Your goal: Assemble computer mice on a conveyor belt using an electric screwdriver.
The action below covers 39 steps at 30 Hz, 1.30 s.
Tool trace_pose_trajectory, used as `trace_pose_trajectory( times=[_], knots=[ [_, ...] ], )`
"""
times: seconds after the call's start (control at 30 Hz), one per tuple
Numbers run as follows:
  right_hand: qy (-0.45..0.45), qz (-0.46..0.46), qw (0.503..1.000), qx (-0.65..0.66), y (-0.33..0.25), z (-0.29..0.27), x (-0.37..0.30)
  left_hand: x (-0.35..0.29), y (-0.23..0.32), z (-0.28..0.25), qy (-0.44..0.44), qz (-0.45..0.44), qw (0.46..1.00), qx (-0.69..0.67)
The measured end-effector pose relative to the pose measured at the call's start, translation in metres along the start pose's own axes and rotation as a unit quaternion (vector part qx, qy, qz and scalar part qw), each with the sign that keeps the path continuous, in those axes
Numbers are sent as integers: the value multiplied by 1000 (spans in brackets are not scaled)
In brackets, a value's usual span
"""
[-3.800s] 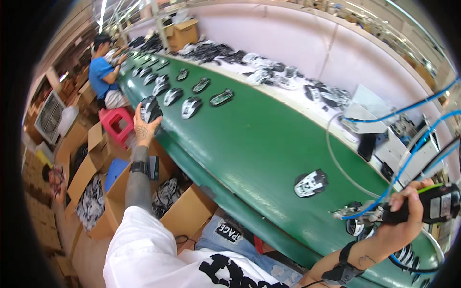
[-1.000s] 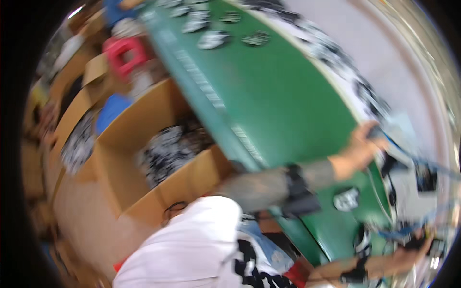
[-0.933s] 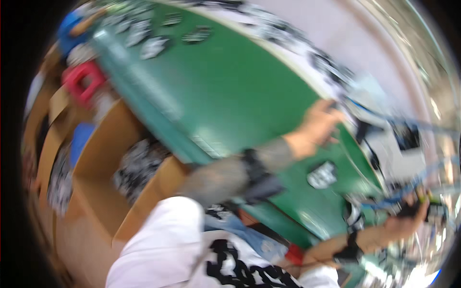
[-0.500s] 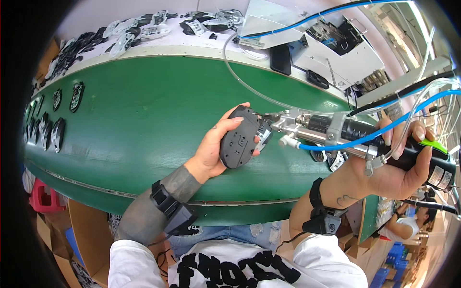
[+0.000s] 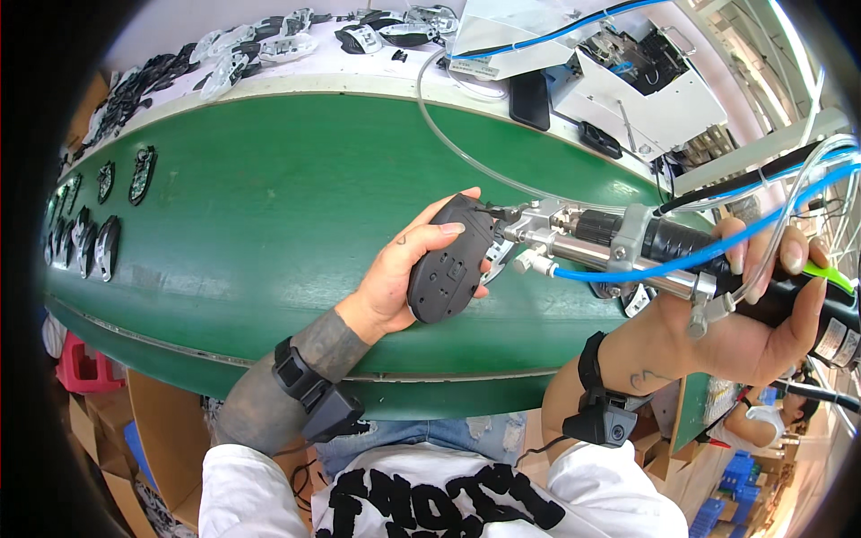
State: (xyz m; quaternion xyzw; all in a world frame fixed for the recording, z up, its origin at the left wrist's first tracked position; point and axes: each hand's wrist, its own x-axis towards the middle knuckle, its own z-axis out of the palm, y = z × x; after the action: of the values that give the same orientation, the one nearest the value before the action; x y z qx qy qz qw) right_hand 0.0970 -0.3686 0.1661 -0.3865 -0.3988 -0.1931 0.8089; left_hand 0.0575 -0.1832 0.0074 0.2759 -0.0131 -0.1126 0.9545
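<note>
My left hand (image 5: 392, 266) is closed round a dark computer mouse (image 5: 446, 276), its underside with small holes facing me and the thumb lying across it. Silvery-grey parts of the mouse show past its right edge. In my right hand (image 5: 749, 300) is a black powered screwdriver (image 5: 668, 244) with a green lever, held nearly level. A metal bracket and a blue air hose (image 5: 668, 266) are fixed along it. Its tip (image 5: 502, 213) meets the upper right end of the mouse; whether it sits in a screw hole I cannot tell.
Mouse shells and circuit boards (image 5: 106, 247) lie at the left of the green conveyor belt (image 5: 269, 179). More shells (image 5: 359, 38) cover the white shelf behind, beside a white machine (image 5: 637, 90). Partly hidden shell parts (image 5: 639, 299) lie under the screwdriver. A person (image 5: 758, 421) is at far right.
The mouse has turned slightly in my left hand's grip. My right hand and the screwdriver have shifted a little right and down, the tip still at the mouse's upper end.
</note>
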Motion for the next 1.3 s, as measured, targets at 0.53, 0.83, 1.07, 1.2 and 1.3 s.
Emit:
trace_pose_trajectory(
  times=[0.53, 0.83, 1.07, 1.2, 1.3],
  knots=[
    [80, -15, 996, -45, 6, 0, 2, 5, 12, -5, 24, 68, 997, -34],
    [77, -20, 996, -49, 10, 5, 2, 2, 9, -6, -5, 59, 996, -60],
    [30, -19, 999, 17, 12, -6, 3, 2, 10, -4, -30, 40, 995, -83],
    [69, -25, 997, -29, 6, -5, 4, 3, 11, -5, -44, 31, 995, -80],
    [71, -26, 996, -36, 5, -5, 4, 6, 15, -8, 4, 54, 998, -19]
  ],
)
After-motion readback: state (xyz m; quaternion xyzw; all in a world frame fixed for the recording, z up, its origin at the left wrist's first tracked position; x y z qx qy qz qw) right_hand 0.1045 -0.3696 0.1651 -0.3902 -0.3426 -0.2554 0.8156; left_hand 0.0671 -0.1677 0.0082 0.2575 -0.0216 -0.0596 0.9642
